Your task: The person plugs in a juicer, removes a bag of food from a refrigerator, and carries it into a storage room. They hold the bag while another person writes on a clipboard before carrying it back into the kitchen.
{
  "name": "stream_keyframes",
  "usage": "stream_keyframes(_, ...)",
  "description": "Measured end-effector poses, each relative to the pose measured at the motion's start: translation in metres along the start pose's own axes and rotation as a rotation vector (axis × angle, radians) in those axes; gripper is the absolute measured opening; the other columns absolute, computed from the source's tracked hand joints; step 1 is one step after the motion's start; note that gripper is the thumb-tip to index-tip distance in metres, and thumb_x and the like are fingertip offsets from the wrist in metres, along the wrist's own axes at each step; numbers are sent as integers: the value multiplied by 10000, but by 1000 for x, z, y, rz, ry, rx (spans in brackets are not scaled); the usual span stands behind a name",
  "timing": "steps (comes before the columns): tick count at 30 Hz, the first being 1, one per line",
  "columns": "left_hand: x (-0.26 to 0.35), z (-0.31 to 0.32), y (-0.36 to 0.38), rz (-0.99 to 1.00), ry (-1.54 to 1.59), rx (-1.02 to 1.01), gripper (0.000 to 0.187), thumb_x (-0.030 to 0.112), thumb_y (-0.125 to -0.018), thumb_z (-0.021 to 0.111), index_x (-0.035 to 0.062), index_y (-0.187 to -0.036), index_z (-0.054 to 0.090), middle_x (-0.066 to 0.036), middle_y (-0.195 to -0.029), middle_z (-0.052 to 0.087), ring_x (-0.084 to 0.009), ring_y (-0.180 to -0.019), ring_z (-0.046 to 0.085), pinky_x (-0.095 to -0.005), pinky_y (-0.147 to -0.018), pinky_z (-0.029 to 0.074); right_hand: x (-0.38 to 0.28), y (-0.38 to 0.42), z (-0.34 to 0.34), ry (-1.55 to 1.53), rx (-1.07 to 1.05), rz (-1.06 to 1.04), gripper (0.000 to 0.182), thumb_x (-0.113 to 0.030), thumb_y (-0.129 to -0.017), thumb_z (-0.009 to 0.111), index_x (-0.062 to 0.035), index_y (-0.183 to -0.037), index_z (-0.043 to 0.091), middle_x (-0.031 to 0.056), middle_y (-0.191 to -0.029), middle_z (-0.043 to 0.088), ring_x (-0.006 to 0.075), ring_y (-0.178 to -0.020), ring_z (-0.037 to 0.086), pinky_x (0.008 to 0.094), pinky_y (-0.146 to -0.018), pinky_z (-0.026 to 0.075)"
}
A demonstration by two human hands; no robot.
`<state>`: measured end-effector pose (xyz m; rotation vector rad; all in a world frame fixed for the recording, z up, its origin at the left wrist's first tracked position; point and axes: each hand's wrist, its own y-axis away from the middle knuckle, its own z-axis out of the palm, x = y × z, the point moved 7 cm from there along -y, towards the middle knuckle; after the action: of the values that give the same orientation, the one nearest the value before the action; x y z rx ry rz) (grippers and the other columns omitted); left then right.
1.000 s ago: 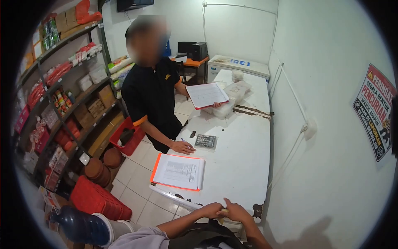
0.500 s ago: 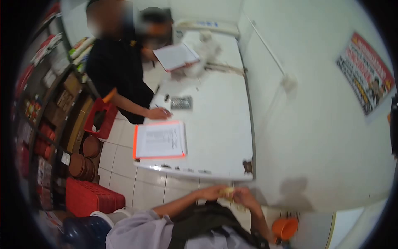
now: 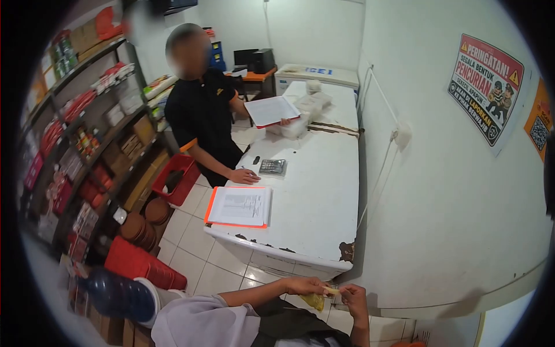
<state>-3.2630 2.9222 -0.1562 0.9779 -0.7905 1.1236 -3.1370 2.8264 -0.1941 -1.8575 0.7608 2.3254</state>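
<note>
Near the bottom centre, my left hand (image 3: 306, 285) is closed on one side of a small yellow plastic bag (image 3: 314, 301), which hangs below its fingers. My right hand (image 3: 352, 296) pinches the bag's pale yellow upper end from the other side. Both hands are in front of my body, short of the near edge of a white chest freezer (image 3: 312, 202). On the freezer top lie a stack of printed papers (image 3: 240, 206) on an orange folder and a dark calculator (image 3: 273, 167).
A person in a black shirt (image 3: 196, 110) stands left of the freezer, one hand on its top, the other holding a clipboard (image 3: 272, 110). Shelves (image 3: 110, 139), red crates (image 3: 139, 266) and a blue water bottle (image 3: 118, 295) line the left. A wall (image 3: 439, 202) rises on the right.
The view has shifted, so the freezer and the person sit lower and further right. My hands remain together at the yellow bag, which now hangs more visibly.
</note>
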Motion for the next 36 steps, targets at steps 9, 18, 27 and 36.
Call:
stream_keyframes(9, -28, 40, -43, 102, 352, 107, 337, 327, -933, 530, 13, -1016, 621, -72, -872, 633, -122, -812, 597, -273, -721, 485, 22, 16, -44, -108, 76, -80, 113, -117, -835, 668, -6, -819, 656, -26, -602, 547, 40, -475, 427, 200, -437, 325)
stream_keyframes(18, -36, 30, -51, -25, 387, 337, 386, 380, -946, 498, 33, -1035, 640, -59, -913, 644, -73, -727, 551, -221, -636, 456, 19, 15, -51, 206, 64, -195, 119, -116, -833, 674, 2, -820, 668, -30, -638, 577, 49, -571, 487, 222, -506, 380)
stream_keyframes(27, -11, 19, -57, 4, -453, 389, 453, 369, -983, 411, -13, -1116, 614, -34, -1216, 599, -113, -869, 541, -280, -811, 454, -30, 8, -28, 644, -103, -156, 315, -304, -876, 621, 8, -863, 660, 112, -643, 604, 120, -622, 565, 305, -570, 435)
stream_keyframes(36, 4, 4, -49, 137, -367, 378, 706, 508, -980, 228, -104, -1237, 469, -213, -1299, 488, -319, -1205, 434, -331, -1032, 310, -54, -10, 7, 855, 26, -282, 299, -304, -844, 638, -7, -846, 665, 190, -642, 596, 255, -591, 616, 375, -557, 437)
